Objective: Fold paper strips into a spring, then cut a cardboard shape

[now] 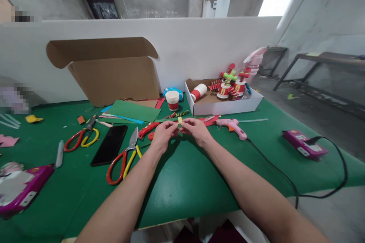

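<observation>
Yellow paper strip (180, 120) sits pinched between both hands just above the middle of the frame, held a little over the green desk (182, 186). The left hand (163, 133) closes its fingertips on the left side of the yellow paper strip, and the right hand (196, 129) closes its fingertips on the right side, so the two hands almost touch. Both forearms reach in from the bottom edge.

Left of the hands lie red-and-yellow scissors (123, 159), a black phone (110, 145) and, further left, a second pair of scissors (81, 137). Just right of the right hand rests a pink glue gun (232, 126), with a black cable running off to the lower right. Behind the hands stand a paper cup (172, 100) with a red band and a green paper sheet (134, 111). An open brown cardboard box (114, 72) is at upper left. A white box (228, 107) at upper right holds red and green craft figures.
</observation>
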A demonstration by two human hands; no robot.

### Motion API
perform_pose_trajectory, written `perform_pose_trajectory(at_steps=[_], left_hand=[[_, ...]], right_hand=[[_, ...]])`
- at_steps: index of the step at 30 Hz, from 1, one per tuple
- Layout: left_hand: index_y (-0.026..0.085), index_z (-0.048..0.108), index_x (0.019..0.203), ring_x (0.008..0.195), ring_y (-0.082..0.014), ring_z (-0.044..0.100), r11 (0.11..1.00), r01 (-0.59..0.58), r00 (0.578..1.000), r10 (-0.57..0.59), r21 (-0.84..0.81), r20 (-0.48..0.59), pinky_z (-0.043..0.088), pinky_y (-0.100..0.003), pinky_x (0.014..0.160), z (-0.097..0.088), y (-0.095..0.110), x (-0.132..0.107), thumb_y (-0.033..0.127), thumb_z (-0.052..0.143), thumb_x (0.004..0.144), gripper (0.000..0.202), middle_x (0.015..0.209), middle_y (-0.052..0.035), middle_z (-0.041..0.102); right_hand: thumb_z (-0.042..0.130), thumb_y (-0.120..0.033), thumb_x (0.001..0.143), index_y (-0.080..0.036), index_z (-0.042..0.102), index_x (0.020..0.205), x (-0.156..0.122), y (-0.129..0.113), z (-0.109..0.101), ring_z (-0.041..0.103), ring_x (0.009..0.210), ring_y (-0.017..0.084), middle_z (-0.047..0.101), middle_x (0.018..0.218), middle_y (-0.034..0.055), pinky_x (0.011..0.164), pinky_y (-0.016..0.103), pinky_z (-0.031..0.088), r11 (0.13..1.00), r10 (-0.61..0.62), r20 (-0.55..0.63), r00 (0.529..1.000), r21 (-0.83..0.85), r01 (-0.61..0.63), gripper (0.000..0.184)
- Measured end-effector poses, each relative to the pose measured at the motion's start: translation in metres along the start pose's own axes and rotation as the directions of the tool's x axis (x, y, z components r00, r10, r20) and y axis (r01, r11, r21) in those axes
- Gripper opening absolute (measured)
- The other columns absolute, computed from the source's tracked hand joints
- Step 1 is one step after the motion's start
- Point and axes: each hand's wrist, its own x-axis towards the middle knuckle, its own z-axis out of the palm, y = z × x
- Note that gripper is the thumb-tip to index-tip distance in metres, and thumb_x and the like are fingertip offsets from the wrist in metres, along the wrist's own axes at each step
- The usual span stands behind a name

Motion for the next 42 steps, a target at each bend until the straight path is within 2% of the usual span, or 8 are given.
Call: perform_pose_trajectory(at_steps=[7,13,18,25,28,35,42], left_hand=[[0.015,0.059,0.063,0.051,-0.0075,0.048,1.0,-0.004,1.0,0.004,-0.009,0.001,0.039,-0.021,0.051,-0.001,-0.0022,0.0009,0.038,0.081,0.052,0.034,0.056,0.0024,0.056],[0.015,0.062,0.071,0.054,-0.0077,0.051,0.992,0.047,0.999,-0.044,-0.114,0.024,0.043,-0.022,0.055,-0.0015,-0.0007,0.0001,0.039,0.084,0.05,0.039,0.062,0.0014,0.059],[0.012,0.069,0.079,0.061,-0.0093,0.055,0.995,0.065,0.996,-0.06,-0.074,0.067,0.043,-0.021,0.057,0.0011,-0.0021,-0.0009,0.04,0.085,0.049,0.043,0.069,-0.0028,0.064],[0.013,0.072,0.075,0.055,-0.0085,0.052,0.997,0.018,1.0,-0.018,-0.077,0.003,0.038,-0.021,0.052,-0.0012,-0.0055,0.003,0.04,0.086,0.045,0.043,0.065,-0.0029,0.065],[0.013,0.072,0.075,0.054,-0.0084,0.051,0.997,0.019,1.0,-0.018,-0.076,0.009,0.038,-0.022,0.052,-0.0021,-0.0046,0.0033,0.038,0.086,0.045,0.041,0.065,-0.003,0.065],[0.013,0.071,0.073,0.054,-0.0087,0.053,0.997,0.017,1.0,-0.017,-0.075,0.009,0.038,-0.021,0.052,-0.0026,-0.0044,0.0041,0.035,0.086,0.043,0.04,0.064,-0.0025,0.065],[0.013,0.072,0.074,0.053,-0.0078,0.05,0.998,0.013,1.0,-0.011,-0.069,0.027,0.038,-0.022,0.052,-0.0032,-0.0044,0.0045,0.035,0.085,0.045,0.039,0.065,-0.0027,0.066]], right_hand=[[0.083,-0.036,0.052,-0.017,0.066,0.07,0.0009,0.0018,0.0003,0.062,0.058,0.011,0.067,0.065,-0.0013,0.067,0.028,0.054,0.998,-0.045,-0.001,0.999,-0.033,0.045,0.031],[0.076,-0.036,0.059,-0.019,0.066,0.071,0.0027,0.0072,0.0025,0.064,0.063,0.014,0.066,0.067,-0.0015,0.069,0.031,0.054,0.97,-0.197,-0.041,0.979,-0.156,0.189,0.023],[0.071,-0.035,0.064,-0.021,0.066,0.072,0.002,0.0097,0.0032,0.063,0.064,0.016,0.067,0.068,-0.0006,0.068,0.03,0.053,0.929,-0.277,-0.065,0.959,-0.275,0.249,0.017],[0.075,-0.039,0.06,-0.02,0.061,0.073,-0.0004,0.0087,0.0061,0.063,0.063,0.015,0.066,0.068,-0.0013,0.069,0.031,0.054,0.967,-0.213,-0.04,0.976,-0.15,0.205,0.027],[0.078,-0.041,0.057,-0.019,0.062,0.071,-0.0005,0.009,0.0062,0.063,0.063,0.014,0.065,0.066,-0.0014,0.071,0.032,0.055,0.977,-0.182,-0.039,0.982,-0.115,0.177,0.03],[0.082,-0.032,0.053,-0.017,0.063,0.076,0.0005,0.0075,0.0027,0.063,0.064,0.012,0.065,0.071,-0.0026,0.073,0.031,0.055,0.995,-0.086,0.0,0.996,-0.057,0.086,0.033],[0.081,-0.027,0.053,-0.017,0.062,0.078,0.0029,0.0089,0.0008,0.064,0.066,0.012,0.066,0.073,-0.0015,0.076,0.032,0.054,0.997,-0.072,0.007,0.997,-0.038,0.073,0.032]])
